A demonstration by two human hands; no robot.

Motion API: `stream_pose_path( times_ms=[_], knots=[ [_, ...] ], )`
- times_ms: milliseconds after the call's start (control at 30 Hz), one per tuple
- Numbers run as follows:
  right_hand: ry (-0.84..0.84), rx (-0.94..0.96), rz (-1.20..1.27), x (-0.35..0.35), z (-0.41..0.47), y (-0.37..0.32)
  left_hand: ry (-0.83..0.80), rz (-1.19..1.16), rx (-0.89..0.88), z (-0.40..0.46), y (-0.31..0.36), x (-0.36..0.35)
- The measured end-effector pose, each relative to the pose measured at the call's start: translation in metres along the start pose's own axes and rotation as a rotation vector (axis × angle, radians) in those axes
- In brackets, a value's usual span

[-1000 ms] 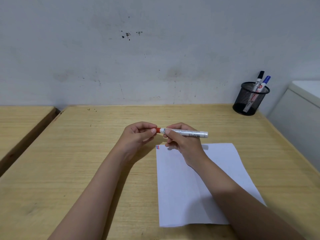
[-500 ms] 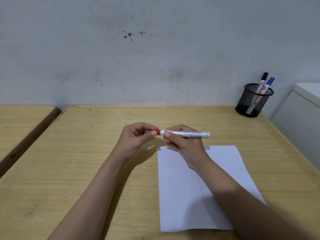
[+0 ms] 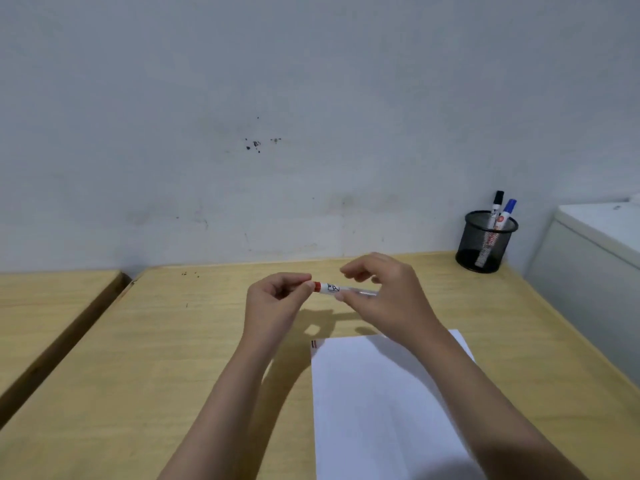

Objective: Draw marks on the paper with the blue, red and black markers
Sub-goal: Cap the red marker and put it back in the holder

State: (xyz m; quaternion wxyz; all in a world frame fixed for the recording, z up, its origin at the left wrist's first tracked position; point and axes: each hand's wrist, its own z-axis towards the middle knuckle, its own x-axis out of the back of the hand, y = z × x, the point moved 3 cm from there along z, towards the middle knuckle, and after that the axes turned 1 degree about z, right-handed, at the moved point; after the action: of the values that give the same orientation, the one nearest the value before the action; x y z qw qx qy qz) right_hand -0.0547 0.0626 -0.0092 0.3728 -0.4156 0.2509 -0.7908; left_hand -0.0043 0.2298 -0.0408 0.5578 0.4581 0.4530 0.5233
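The red marker (image 3: 333, 288) lies level in the air above the desk, its red cap pinched by my left hand (image 3: 277, 303). My right hand (image 3: 388, 296) holds the white barrel loosely from the right, upper fingers spread. A white sheet of paper (image 3: 374, 403) lies on the desk below my right forearm, with small blue and red marks (image 3: 313, 344) at its far left corner. The black marker (image 3: 496, 206) and the blue marker (image 3: 506, 211) stand in a black mesh pen cup (image 3: 485, 242) at the far right.
The wooden desk (image 3: 173, 358) ends at a grey wall behind. A second desk (image 3: 45, 306) stands to the left across a gap. A white cabinet (image 3: 595, 258) adjoins the desk's right edge.
Both hands have lifted the red marker higher off the desk. My right hand's fingers have loosened and spread on the barrel. The camera has tilted up, showing more wall.
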Motion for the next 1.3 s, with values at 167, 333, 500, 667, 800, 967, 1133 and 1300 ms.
stream_pose_path(
  times_ms=[167, 333, 500, 667, 800, 967, 1133, 1300],
  knots=[
    [-0.073, 0.138, -0.255, 0.022, 0.011, 0.015, -0.106, -0.006, -0.068, 0.014, 0.027, -0.043],
    [0.264, 0.063, -0.204, 0.103, 0.025, 0.045, -0.176, 0.060, -0.101, 0.029, 0.032, -0.105],
    [0.618, -0.061, -0.180, 0.204, 0.059, 0.080, -0.324, 0.316, -0.219, 0.048, 0.023, -0.196],
    [0.629, -0.121, -0.229, 0.238, 0.090, 0.120, -0.405, 0.501, -0.469, 0.067, 0.024, -0.281],
    [0.494, -0.234, -0.362, 0.229, 0.099, 0.157, -0.415, 0.576, -0.510, 0.086, 0.010, -0.315],
    [0.291, -0.396, -0.498, 0.219, 0.101, 0.201, -0.371, 0.572, -0.461, 0.097, -0.002, -0.325],
    [0.300, -0.402, -0.694, 0.221, 0.116, 0.208, -0.329, 0.481, -0.373, 0.098, -0.005, -0.324],
    [0.225, -0.364, -0.798, 0.214, 0.130, 0.211, -0.307, 0.440, -0.356, 0.099, -0.008, -0.323]
  ],
)
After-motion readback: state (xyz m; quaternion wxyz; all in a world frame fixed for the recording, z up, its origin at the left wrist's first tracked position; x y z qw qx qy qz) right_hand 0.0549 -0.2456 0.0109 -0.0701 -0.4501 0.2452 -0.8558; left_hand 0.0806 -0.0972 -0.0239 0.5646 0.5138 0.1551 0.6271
